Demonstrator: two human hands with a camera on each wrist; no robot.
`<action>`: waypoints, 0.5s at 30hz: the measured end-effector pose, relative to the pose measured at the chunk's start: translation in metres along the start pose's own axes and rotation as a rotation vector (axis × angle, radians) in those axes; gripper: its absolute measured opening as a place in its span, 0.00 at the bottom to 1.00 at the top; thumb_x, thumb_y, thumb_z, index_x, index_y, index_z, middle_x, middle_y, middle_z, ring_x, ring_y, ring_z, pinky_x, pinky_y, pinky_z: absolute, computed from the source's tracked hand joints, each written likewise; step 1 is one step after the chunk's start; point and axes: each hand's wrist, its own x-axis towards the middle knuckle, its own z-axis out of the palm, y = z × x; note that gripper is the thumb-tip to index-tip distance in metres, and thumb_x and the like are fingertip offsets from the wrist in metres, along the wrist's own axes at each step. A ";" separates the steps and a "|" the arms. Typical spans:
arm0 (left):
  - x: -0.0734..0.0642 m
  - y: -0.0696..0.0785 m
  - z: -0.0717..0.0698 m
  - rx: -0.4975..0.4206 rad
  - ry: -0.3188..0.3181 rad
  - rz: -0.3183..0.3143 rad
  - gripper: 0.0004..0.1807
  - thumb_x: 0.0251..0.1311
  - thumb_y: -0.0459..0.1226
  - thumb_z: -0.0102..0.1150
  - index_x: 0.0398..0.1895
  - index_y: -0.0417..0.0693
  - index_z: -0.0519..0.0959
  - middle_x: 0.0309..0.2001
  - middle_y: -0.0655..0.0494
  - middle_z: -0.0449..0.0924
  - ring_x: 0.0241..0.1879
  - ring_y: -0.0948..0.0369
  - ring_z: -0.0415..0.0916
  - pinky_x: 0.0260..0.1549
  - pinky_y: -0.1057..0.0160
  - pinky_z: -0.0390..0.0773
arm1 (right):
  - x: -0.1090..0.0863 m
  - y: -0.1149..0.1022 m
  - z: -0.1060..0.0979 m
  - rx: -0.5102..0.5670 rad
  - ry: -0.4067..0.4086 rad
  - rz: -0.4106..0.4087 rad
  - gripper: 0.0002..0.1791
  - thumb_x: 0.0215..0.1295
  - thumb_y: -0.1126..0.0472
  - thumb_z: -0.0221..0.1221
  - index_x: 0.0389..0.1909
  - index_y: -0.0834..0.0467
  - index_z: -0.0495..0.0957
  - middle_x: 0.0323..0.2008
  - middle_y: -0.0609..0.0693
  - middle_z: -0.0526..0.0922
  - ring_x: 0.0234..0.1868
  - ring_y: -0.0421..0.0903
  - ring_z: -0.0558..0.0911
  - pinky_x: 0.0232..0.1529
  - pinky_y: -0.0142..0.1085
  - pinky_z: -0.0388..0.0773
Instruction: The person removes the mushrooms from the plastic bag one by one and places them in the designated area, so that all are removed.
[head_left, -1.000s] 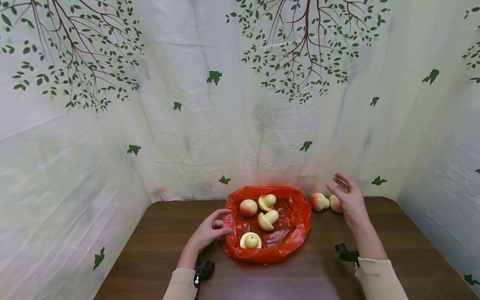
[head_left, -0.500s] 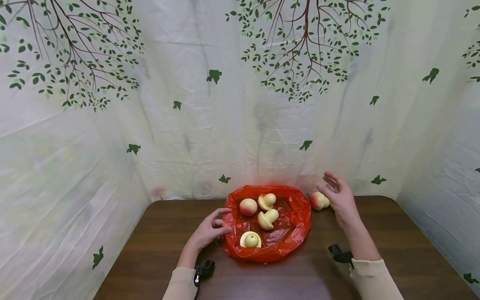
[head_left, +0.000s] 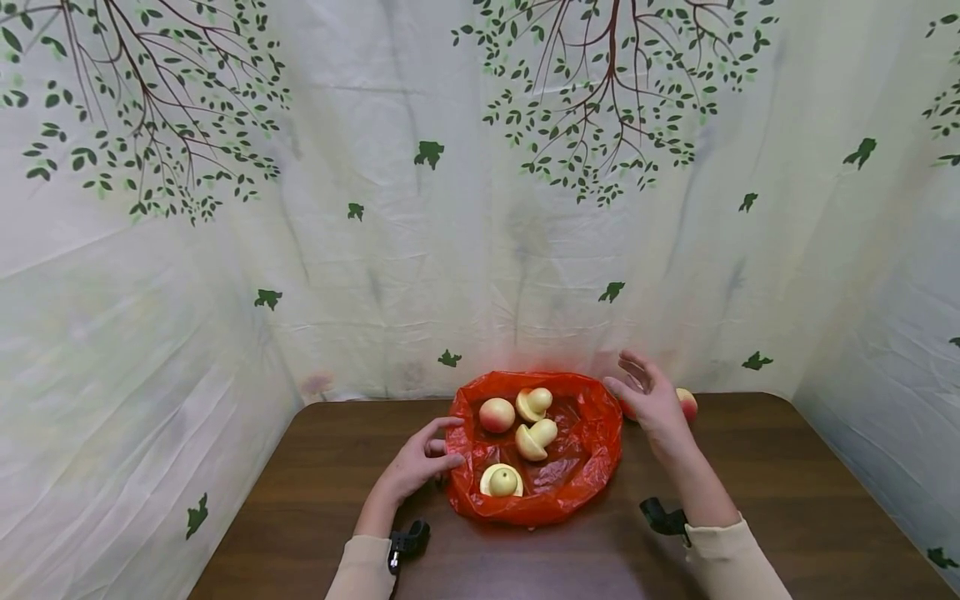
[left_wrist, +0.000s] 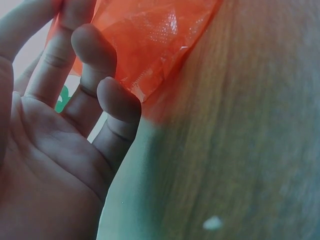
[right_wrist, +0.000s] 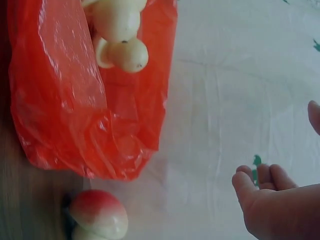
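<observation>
A red plastic bag lies spread open on the brown table, with several red-and-cream toy mushrooms inside. At its left rim, my left hand holds the plastic between thumb and fingers; the exact grip is partly hidden. My right hand hovers by the bag's right rim, fingers loosely bent and holding nothing. Behind that hand, one toy mushroom is mostly hidden in the head view. Another mushroom shows just right of the hand. The right wrist view shows a mushroom close beside the bag.
The brown wooden table ends at a pale fabric wall printed with branches and leaves. Fabric also hangs at both sides. A black wrist camera sits on the left wrist and another camera on the right.
My right hand has moved left, from above the rightmost mushroom to the bag's right rim, holding nothing. The left hand, the bag and the mushrooms have stayed in place.
</observation>
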 end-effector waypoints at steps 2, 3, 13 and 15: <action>0.000 0.000 0.000 -0.001 0.000 0.002 0.34 0.66 0.45 0.73 0.73 0.59 0.71 0.34 0.57 0.85 0.27 0.58 0.74 0.31 0.63 0.78 | 0.000 0.001 0.004 -0.008 -0.004 -0.007 0.47 0.73 0.49 0.67 0.84 0.53 0.53 0.84 0.58 0.57 0.85 0.62 0.58 0.76 0.53 0.66; 0.000 0.001 0.000 -0.001 -0.001 0.003 0.34 0.66 0.45 0.73 0.73 0.59 0.71 0.34 0.57 0.85 0.27 0.58 0.74 0.30 0.63 0.78 | 0.000 0.002 0.006 -0.009 -0.007 -0.014 0.46 0.73 0.49 0.67 0.84 0.53 0.54 0.84 0.58 0.57 0.84 0.62 0.59 0.76 0.53 0.67; -0.002 0.000 0.000 0.008 -0.001 0.008 0.34 0.66 0.45 0.72 0.73 0.59 0.71 0.34 0.57 0.85 0.28 0.57 0.75 0.30 0.62 0.79 | -0.003 0.007 0.027 -0.026 -0.043 -0.024 0.42 0.74 0.52 0.67 0.82 0.54 0.58 0.83 0.58 0.60 0.85 0.61 0.58 0.76 0.53 0.66; -0.002 0.000 0.000 0.007 -0.001 0.007 0.34 0.66 0.45 0.72 0.73 0.59 0.70 0.34 0.57 0.85 0.28 0.56 0.74 0.30 0.62 0.79 | -0.003 0.009 0.029 -0.031 -0.046 -0.029 0.43 0.74 0.53 0.67 0.82 0.55 0.57 0.82 0.59 0.60 0.85 0.61 0.57 0.79 0.53 0.63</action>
